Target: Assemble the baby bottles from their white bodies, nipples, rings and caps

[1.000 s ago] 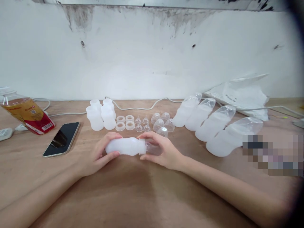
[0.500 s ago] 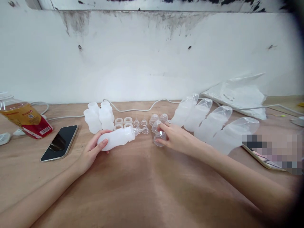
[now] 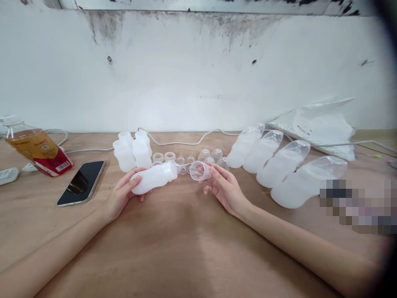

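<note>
My left hand [image 3: 128,188] is wrapped round the base of a white baby bottle [image 3: 151,179], which lies tilted with its clear nipple [image 3: 178,167] pointing right. Between thumb and fingers, my right hand [image 3: 225,186] grips a clear bottle cap [image 3: 199,171], its open end facing the nipple, a small gap apart. Behind the bottle, on the table, are several white rings [image 3: 169,156] and loose clear nipples [image 3: 190,159]. More clear caps [image 3: 218,154] stand just behind my right hand.
Several open white bottles [image 3: 142,150] stand at back left. Capped bottles [image 3: 294,188] form a row on the right, before a plastic bag [image 3: 322,126]. A phone [image 3: 82,182] and a drink bottle [image 3: 43,151] are at left. A white cable [image 3: 186,144] runs along the wall.
My right hand has lifted a clear cap from the group and brought it left, turning its opening toward the bottle. My left hand keeps its hold on the bottle. The view has shifted slightly.
</note>
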`<state>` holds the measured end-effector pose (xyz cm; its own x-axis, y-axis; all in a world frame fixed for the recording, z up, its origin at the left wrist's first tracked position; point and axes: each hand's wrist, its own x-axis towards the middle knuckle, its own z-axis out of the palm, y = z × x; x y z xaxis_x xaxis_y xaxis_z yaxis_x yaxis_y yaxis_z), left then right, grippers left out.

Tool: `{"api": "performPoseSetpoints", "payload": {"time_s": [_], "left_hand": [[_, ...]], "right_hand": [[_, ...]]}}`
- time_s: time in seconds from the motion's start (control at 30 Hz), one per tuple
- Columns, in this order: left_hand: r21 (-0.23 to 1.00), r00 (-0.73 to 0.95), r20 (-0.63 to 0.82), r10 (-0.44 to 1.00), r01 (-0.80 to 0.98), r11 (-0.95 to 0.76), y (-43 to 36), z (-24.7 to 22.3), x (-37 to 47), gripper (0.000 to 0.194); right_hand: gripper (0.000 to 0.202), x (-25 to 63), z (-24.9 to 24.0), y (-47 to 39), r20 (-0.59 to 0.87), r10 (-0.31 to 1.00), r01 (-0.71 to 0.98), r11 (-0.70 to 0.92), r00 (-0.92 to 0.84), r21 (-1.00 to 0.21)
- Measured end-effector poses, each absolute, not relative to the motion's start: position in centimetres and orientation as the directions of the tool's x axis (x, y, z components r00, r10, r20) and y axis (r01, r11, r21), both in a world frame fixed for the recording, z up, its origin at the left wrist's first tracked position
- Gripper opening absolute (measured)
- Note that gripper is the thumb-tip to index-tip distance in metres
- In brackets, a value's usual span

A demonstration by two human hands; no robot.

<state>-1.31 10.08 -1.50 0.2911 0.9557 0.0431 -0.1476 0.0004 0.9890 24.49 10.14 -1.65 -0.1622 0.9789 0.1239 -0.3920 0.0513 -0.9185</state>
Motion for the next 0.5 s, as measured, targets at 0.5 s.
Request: {"api": "performPoseSetpoints", "payload": {"time_s": [0.5], "left_hand": [[0.999,0.291,0.043,0.956,-0.021,-0.039,9.94,-1.35,-1.28,0.031]], "right_hand": [[0.022,24.56,-1.39,10.26,0.170,0.965,-0.317,0.101,-0.201,-0.943]]}}
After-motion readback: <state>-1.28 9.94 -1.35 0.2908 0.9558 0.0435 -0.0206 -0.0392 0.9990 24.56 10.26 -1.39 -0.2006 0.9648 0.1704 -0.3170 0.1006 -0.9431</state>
